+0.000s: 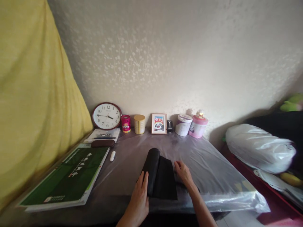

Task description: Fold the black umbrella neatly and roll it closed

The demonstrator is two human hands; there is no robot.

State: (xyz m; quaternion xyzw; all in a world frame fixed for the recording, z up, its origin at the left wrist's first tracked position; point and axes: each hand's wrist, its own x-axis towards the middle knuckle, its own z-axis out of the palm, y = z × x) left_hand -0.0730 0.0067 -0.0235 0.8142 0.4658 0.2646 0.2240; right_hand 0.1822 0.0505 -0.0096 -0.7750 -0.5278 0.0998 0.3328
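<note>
A thick black roll of sheet material (151, 173) lies on the table, with a loose flap (165, 179) spread out to its right; whether it is fabric or plastic I cannot tell. My left hand (140, 197) is on the roll's near left side, its fingers pressed around it. My right hand (182, 171) is by the flap's right edge with its fingers curled in; whether they pinch anything is hidden. A dark thing (186, 186) shows partly beneath my right wrist, too covered to name.
A green book (68, 176), a brown case (103, 143) and a small white object (112, 156) lie on the left. Along the wall stand a clock (107, 116), cans (139, 125), a panda picture frame (159, 124) and tubs (183, 125). A white plastic bag (258, 146) sits to the right.
</note>
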